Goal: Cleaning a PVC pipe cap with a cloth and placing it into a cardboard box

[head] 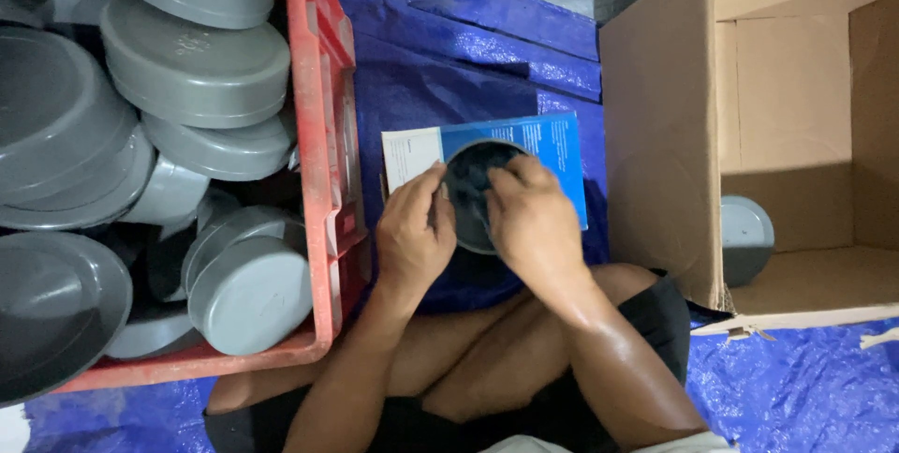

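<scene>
My left hand (413,231) and my right hand (530,217) both grip one grey round plastic cap (468,183), held hollow side up between them above my crossed legs. Fingers of each hand curl over its rim. Under the cap lies a blue and white printed sheet (562,148) on the blue tarp (421,88).
A red plastic crate (323,134) at my left is full of several grey round caps (197,64). An open cardboard box (660,134) lies on its side at my right, with one grey cap (746,237) inside. Blue tarp covers the floor.
</scene>
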